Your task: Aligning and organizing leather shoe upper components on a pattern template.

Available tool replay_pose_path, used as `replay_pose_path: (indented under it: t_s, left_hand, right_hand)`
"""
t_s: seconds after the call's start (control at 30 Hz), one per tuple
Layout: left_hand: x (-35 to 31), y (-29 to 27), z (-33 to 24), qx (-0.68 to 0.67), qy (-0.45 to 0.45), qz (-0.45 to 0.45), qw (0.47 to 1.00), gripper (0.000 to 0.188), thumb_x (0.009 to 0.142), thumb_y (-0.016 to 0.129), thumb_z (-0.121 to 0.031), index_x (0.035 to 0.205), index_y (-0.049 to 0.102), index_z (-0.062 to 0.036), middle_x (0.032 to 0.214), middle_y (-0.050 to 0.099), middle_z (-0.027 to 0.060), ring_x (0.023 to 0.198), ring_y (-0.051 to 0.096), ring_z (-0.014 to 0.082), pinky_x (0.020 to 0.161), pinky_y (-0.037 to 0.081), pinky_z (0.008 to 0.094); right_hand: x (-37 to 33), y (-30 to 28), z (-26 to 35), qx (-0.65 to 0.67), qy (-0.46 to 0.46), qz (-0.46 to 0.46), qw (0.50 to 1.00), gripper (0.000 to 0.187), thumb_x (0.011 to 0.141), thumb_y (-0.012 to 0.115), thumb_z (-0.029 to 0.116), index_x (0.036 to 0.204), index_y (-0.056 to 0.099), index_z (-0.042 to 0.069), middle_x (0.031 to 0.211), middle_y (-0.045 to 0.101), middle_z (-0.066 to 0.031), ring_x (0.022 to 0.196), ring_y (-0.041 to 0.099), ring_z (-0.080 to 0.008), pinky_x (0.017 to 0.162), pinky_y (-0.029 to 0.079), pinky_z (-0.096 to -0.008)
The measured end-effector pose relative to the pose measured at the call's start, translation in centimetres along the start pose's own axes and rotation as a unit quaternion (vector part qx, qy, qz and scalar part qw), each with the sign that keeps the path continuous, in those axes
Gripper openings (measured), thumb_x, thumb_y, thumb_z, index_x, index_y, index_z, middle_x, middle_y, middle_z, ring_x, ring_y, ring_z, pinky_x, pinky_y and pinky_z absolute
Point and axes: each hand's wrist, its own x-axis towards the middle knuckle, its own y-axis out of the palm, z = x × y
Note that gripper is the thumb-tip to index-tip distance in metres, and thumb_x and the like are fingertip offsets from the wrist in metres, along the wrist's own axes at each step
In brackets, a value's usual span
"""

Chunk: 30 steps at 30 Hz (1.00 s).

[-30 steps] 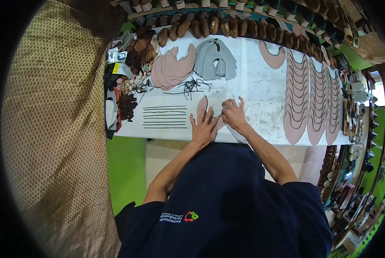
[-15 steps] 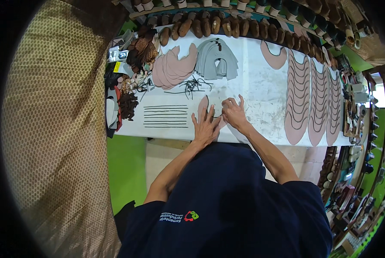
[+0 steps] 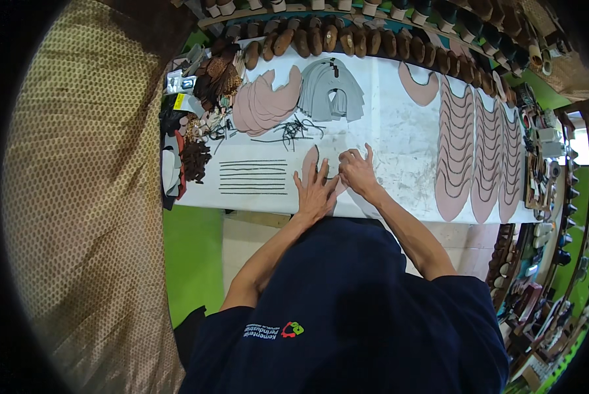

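While the left hand (image 3: 315,195) lies across the pink curved piece (image 3: 311,157) with its fingers spread, the right hand (image 3: 357,172) sits at that piece's right part, fingers bent in and one sticking out. Left is pressing flat, not gripping. Can't tell whether right has anything pinched; its own knuckles block the fingertips. Piece is on the white table (image 3: 393,131) by the near edge, right in front of the person's dark shirt (image 3: 347,295); its middle is hidden under the hands.

Nearest stuff: row of dark strips (image 3: 253,176), side by side, left of the left hand. Tangle of dark cords (image 3: 297,131) past the fingertips, loose ends trailing both ways. Behind that, fanned pink pieces (image 3: 263,110) touching a grey stack (image 3: 327,85) with a small dark item on top.

Far left corner is crowded: brown scraps (image 3: 194,163), boxes, bits of material. Right end: overlapping pink columns (image 3: 453,197) with dark curved lines, plus a lone pink piece (image 3: 418,92) farther back. Row of brown shoe lasts (image 3: 347,43) closes off the far edge. Patterned curtain (image 3: 90,197) hangs well left.
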Motion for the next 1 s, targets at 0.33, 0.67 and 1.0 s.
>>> replay_pose_path:
  t_s: [0.33,0.67,1.0]
  left_hand:
    - [0.2,0.1,-0.3,-0.016,0.002,0.008,1.0,0.047,0.099,0.067,-0.038,0.144,0.064,-0.0264,0.178,0.014,0.0123,0.161,0.014,0.0384,0.113,0.013,0.0823]
    - [0.1,0.4,-0.3,-0.019,0.011,-0.003,1.0,0.05,0.097,0.07,-0.037,0.144,0.064,-0.0242,0.177,0.015,0.0132,0.161,0.015,0.0395,0.113,0.014,0.0821]
    - [-0.3,1.0,-0.2,-0.031,-0.003,-0.001,1.0,0.056,0.095,0.072,-0.039,0.148,0.059,-0.0265,0.177,0.015,0.0136,0.161,0.015,0.0395,0.113,0.014,0.082]
  right_hand:
    - [-4.7,-0.1,0.9,0.048,0.104,-0.123,0.986,0.016,0.087,0.08,0.031,0.087,0.079,0.016,0.134,0.064,-0.0013,0.134,0.052,-0.0228,0.119,0.02,-0.0677]
    - [-2.7,-0.6,-0.1,0.054,0.088,-0.123,0.987,0.01,0.087,0.073,0.021,0.088,0.078,0.013,0.138,0.062,-0.0017,0.138,0.05,-0.0233,0.121,0.02,-0.067]
    - [-1.3,-0.2,-1.4,0.037,0.062,-0.084,0.994,0.014,0.09,0.07,0.024,0.086,0.077,0.013,0.143,0.059,-0.003,0.144,0.044,-0.0264,0.12,0.018,-0.07]
